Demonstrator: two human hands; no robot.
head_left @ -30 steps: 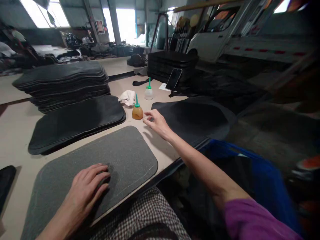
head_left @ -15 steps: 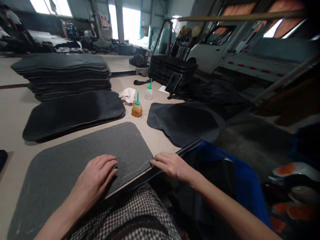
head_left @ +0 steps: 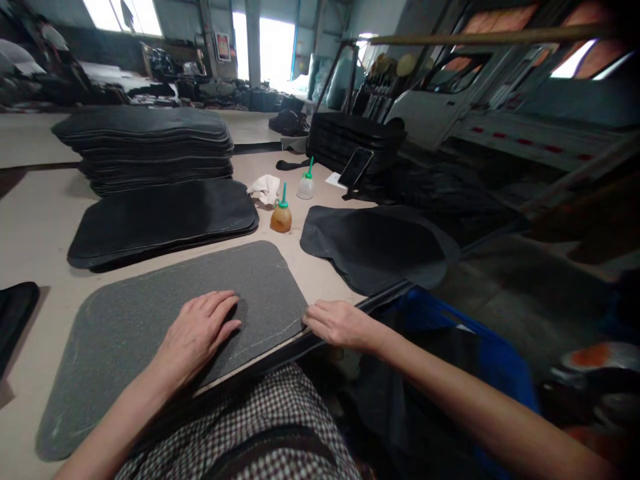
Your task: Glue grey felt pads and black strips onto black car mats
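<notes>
A dark grey flat panel (head_left: pixel 150 313) with rounded corners lies in front of me, pale lines running near its edge. My left hand (head_left: pixel 200 327) rests on top of it, palm down, with fingers stretched out. At the panel's near right corner, my right hand (head_left: pixel 340 323) has its fingers closed in a pinch on the edge. Its fingertips are partly hidden there. Beyond the panel are a squeeze bottle of amber liquid (head_left: pixel 281 218) with a green nozzle, a paler bottle (head_left: pixel 305 187) and a crumpled white cloth (head_left: pixel 265 191).
Black panels (head_left: pixel 165 217) lie behind the grey one, and a tall stack (head_left: pixel 155 147) stands farther back. More black pieces (head_left: pixel 375 243) sit to the right. A phone (head_left: pixel 356 167) leans near dark bundles. Below the table edge is a blue crate (head_left: pixel 505 360).
The view has swung slightly left, so things appear farther right. My right fingers have curled tighter at the panel's corner. My left hand stays on the panel.
</notes>
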